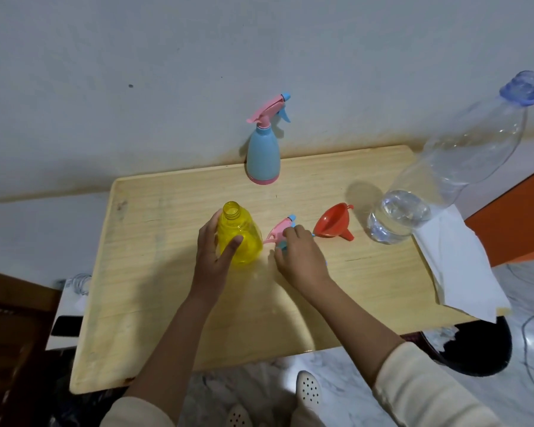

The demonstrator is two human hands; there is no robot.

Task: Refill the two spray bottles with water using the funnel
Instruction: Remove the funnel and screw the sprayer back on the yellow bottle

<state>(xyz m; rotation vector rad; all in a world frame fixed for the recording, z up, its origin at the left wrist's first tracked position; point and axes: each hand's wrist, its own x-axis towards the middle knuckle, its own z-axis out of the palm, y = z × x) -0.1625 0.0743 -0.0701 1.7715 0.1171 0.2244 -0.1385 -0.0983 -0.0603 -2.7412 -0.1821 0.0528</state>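
One view only, head camera, looking down on a light wooden table (167,303); all positions given relative to the yellow spray bottle.

- Yellow spray bottle (239,238): translucent, upright near table centre, neck open, no spray head fitted.
- Left hand (215,248): wrapped around the yellow spray bottle from its left side, thumb across the front, fingers behind; closed on it.
- Spray head (279,231): pink with blue nozzle, lying on the table just right of the yellow spray bottle, partly hidden.
- Right hand (299,257): resting over the spray head, fingers curled down onto it; firm grasp or mere touch not discernible.
- Funnel (333,224): red, lying tilted on the table, farther right, just beyond the spray head.
- Water bottle (438,177): large, clear, blue cap on, standing farthest right, a little water in the bottom.
- White paper (453,263): right of the yellow spray bottle, beside the water bottle, overhanging the table's right edge.
- Blue spray bottle (263,155): pink base, pink spray head fitted, upright behind the yellow spray bottle at the table's far edge, near the wall (136,72).
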